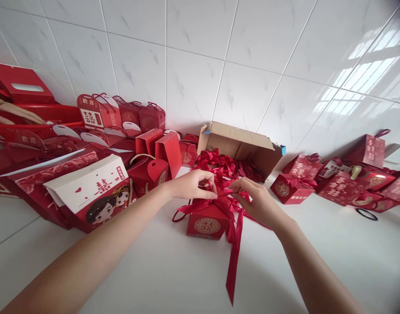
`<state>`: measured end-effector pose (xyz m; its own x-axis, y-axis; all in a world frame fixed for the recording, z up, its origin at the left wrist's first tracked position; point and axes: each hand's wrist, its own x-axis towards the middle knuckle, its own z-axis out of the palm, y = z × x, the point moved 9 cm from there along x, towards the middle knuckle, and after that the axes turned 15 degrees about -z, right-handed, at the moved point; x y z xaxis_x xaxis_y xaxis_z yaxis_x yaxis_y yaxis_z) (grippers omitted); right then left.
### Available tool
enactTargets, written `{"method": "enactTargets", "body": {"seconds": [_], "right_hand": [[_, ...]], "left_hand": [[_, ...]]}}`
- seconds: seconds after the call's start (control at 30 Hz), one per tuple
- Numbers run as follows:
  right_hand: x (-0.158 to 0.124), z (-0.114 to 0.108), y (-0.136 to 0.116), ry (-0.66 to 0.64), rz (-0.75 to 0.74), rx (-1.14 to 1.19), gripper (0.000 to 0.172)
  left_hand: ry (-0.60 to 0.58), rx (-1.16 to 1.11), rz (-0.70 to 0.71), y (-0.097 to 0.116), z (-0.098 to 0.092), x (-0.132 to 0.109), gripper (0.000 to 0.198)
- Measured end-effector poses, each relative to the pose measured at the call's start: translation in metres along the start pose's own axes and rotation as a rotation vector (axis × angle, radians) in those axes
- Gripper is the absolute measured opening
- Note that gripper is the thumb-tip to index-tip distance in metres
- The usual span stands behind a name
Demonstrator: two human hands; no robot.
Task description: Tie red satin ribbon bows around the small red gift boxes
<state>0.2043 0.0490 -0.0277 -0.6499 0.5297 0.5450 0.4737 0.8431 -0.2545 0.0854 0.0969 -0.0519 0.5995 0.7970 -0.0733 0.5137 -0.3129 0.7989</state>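
Note:
A small red gift box [208,226] with a round gold emblem stands upright on the white surface in front of me. My left hand [196,184] and my right hand [252,196] are above its top, fingers pinched on a red ribbon [223,192] that runs between them. One ribbon tail [234,261] hangs past the box's right side and lies toward me. A dark red cord loop sticks out at the box's left. The hands partly hide the top of the box. Loose red ribbons are heaped just behind it.
An open cardboard carton [241,139] with red ribbons stands against the tiled wall. Many red boxes crowd the left, including a white-and-red box [92,189] with cartoon figures. More red boxes [293,188] and a black ring [366,214] are at right. Another person's hand [17,110] shows far left.

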Motion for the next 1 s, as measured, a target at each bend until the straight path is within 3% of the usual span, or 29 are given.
{"method": "enactTargets", "body": {"seconds": [0.2, 0.47, 0.63, 0.8, 1.0], "right_hand": [[-0.001, 0.007, -0.002, -0.050, 0.005, 0.035, 0.018], [-0.004, 0.023, 0.011, -0.147, 0.196, 0.104, 0.035], [-0.005, 0.025, 0.013, -0.162, 0.251, 0.133, 0.027], [-0.007, 0.030, 0.012, -0.190, 0.264, 0.229, 0.016], [-0.009, 0.037, 0.012, -0.238, 0.294, 0.306, 0.019]], "left_hand": [[-0.044, -0.056, 0.000, -0.004, 0.003, 0.002, 0.028], [0.002, -0.061, -0.009, -0.006, 0.005, 0.004, 0.035], [0.010, -0.045, -0.024, -0.004, 0.002, 0.002, 0.041], [-0.040, 0.029, -0.032, -0.002, 0.002, 0.000, 0.028], [-0.005, -0.001, -0.015, -0.004, 0.002, 0.002, 0.030]]}}
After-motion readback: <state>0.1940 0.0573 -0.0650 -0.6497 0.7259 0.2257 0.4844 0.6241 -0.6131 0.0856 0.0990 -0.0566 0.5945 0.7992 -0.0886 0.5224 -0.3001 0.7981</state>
